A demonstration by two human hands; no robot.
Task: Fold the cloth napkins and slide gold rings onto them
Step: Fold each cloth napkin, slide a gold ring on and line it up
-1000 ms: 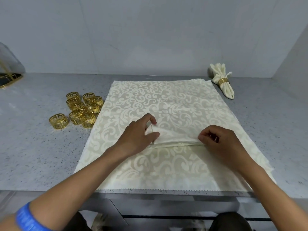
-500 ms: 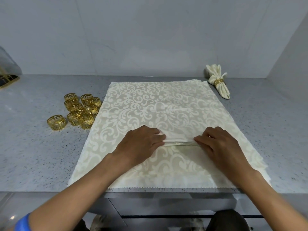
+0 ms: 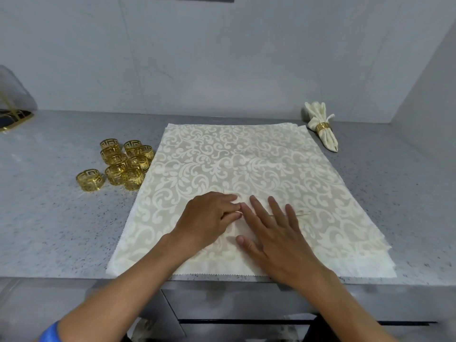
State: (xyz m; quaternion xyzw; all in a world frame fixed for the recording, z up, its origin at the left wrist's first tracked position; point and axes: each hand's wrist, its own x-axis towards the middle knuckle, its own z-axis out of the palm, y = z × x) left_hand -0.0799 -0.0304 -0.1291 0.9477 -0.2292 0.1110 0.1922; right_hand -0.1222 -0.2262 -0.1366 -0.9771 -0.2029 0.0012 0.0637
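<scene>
In the head view, the small lifted pleat that both hands had pinched up a second earlier was gone: the right hand [image 3: 276, 236] had moved leftward and lay flat with straight, spread fingers pressing the fold down, and only a thin crease [image 3: 299, 214] showed past its fingertips. The left hand [image 3: 209, 218] had closed in until its fingertips met the right index finger; its fingers were bent against the cloth, but whether they pinched fabric or only pressed it could not be told. The patterned cream napkin [image 3: 241, 164] lay spread on the grey countertop [image 3: 61, 218], on top of what looked like a stack of others whose edges showed at the right. The loose gold rings [image 3: 123, 164] sat clustered just left of the cloth, untouched, and one finished napkin with its ring [image 3: 322, 128] lay at the back right. This suggested the first pleat was being set, with most of the folding yet to do.
</scene>
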